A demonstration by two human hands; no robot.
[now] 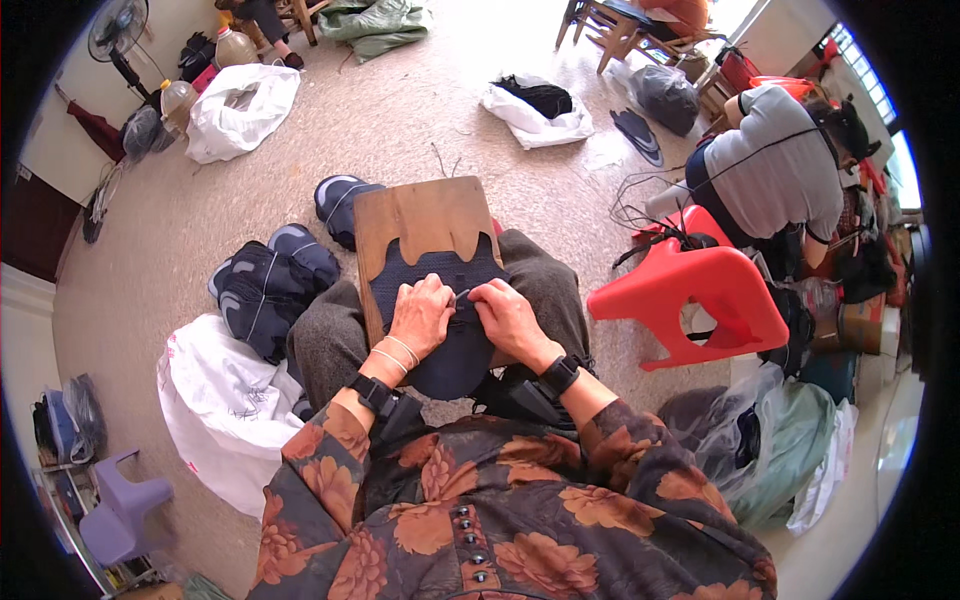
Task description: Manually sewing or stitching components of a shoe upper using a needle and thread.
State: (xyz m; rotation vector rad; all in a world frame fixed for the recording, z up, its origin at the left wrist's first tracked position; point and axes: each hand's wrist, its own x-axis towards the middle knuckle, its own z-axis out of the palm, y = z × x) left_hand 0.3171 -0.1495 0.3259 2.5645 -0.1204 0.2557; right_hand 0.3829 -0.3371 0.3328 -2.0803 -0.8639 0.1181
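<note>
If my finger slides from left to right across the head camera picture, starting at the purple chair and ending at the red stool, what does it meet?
Purple chair → big white bag → left hand → right hand → red stool.

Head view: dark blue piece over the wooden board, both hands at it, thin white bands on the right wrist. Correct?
Not quite: the thin white bands are on the left wrist, as the head view shows. The rest holds: left hand and right hand are at the dark blue piece over the wooden board.
</note>
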